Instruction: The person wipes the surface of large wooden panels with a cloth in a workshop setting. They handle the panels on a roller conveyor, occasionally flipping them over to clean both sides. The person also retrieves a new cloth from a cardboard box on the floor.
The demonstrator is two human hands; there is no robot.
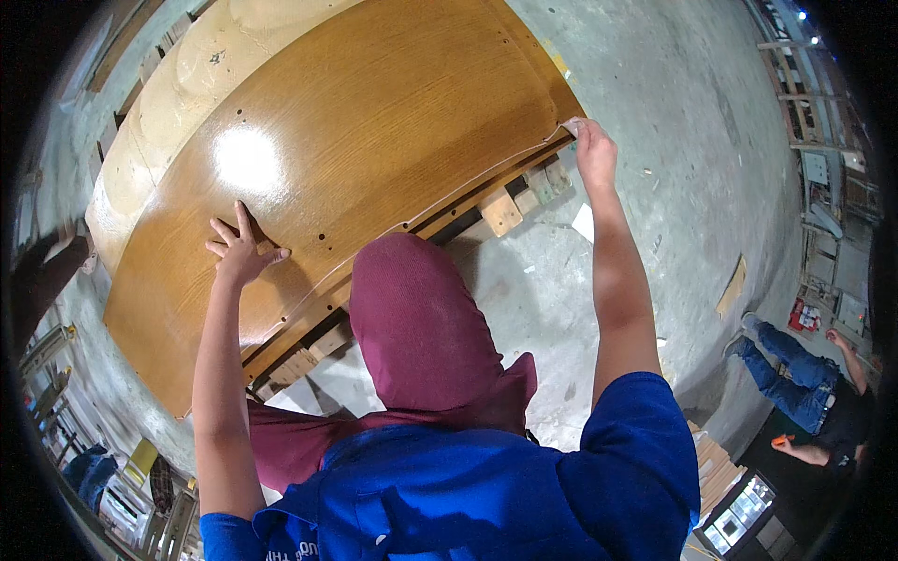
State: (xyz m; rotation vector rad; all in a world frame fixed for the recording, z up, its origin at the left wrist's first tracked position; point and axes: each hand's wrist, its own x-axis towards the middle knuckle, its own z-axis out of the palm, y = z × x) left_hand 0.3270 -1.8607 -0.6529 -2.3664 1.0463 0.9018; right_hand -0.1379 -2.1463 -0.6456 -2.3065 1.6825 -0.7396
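Observation:
A large, glossy brown wooden panel (393, 103) with a curved far side lies flat in front of me. Several small dark holes show in its face. My left hand (240, 257) rests on its left part, fingers spread, palm down. At the panel's near right corner, my right hand (596, 150) pinches a small pale, crumpled cloth-like piece (571, 124). From there a thin pale strand (486, 173) runs left along the near edge; whether it joins the piece, I cannot tell. My fingers partly hide what they grip.
Beyond the panel lies a beige padded piece (145, 154). Wooden blocks (500, 212) sit under the near edge. A wood scrap (732, 283) lies on the concrete floor (683, 159). At right, another person (804, 374) holds something orange; a dark-clothed arm (51, 276) shows far left.

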